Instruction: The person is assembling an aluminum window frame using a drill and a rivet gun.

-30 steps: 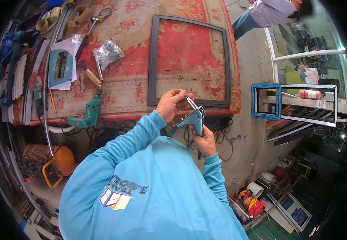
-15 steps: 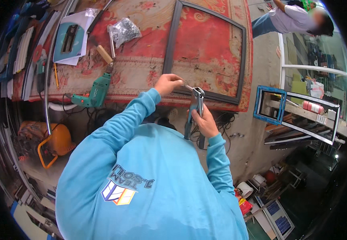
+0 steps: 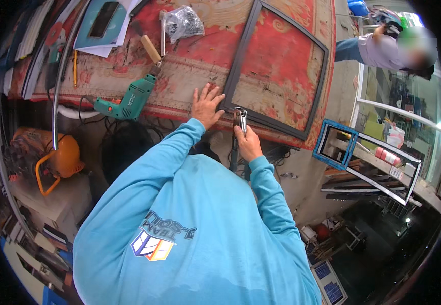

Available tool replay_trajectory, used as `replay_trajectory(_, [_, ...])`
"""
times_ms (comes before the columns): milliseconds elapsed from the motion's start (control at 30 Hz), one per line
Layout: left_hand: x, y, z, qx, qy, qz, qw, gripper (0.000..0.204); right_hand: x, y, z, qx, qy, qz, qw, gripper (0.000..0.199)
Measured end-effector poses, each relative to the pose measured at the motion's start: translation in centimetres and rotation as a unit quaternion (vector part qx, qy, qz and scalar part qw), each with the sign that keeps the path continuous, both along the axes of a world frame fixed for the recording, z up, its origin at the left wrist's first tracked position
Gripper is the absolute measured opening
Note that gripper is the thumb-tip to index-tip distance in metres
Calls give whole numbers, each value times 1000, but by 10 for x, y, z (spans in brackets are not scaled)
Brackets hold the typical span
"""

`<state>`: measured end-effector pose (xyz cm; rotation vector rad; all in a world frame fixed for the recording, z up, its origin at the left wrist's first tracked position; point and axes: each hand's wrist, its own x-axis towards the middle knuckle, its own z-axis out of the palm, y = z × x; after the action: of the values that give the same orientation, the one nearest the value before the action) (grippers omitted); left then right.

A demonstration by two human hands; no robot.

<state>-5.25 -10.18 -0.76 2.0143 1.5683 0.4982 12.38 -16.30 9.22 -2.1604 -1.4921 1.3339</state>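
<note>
My right hand (image 3: 249, 144) grips a hand riveter (image 3: 241, 123) with a silver head and dark handles. The riveter's head is at the near-left corner of a dark grey rectangular frame (image 3: 241, 56) lying on the table. Whether its nose touches the frame I cannot tell. My left hand (image 3: 207, 105) lies palm down with fingers spread at the table's near edge, just left of that corner, holding nothing. Left of it a green power drill (image 3: 133, 99) rests on its side near the edge.
A red patterned cloth covers the table (image 3: 190, 63). On it lie a wooden-handled tool (image 3: 150, 49) and a clear bag of small dark parts (image 3: 185, 23). An orange tank (image 3: 65, 157) stands at left. Right are a blue-edged frame (image 3: 323, 137) and another person (image 3: 383, 51).
The riveter has moved from in front of the table to the frame's corner. My left hand, which pinched a small thin piece at the riveter's nose, now lies spread and flat.
</note>
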Motion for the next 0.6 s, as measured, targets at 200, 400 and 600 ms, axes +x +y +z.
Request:
replay_trajectory(200, [0,-1,0,4,9,4,1000,58,-3,6,7,-17,-41,26,999,38])
replay_trajectory(400, [0,1,1,-18,-7,4,1000,56,-12,9,9,22,-135,139,981,33])
replay_trajectory(600, [1,1,1,5,-56,13,998,53,-5,12,-15,7,-108,116,987,36])
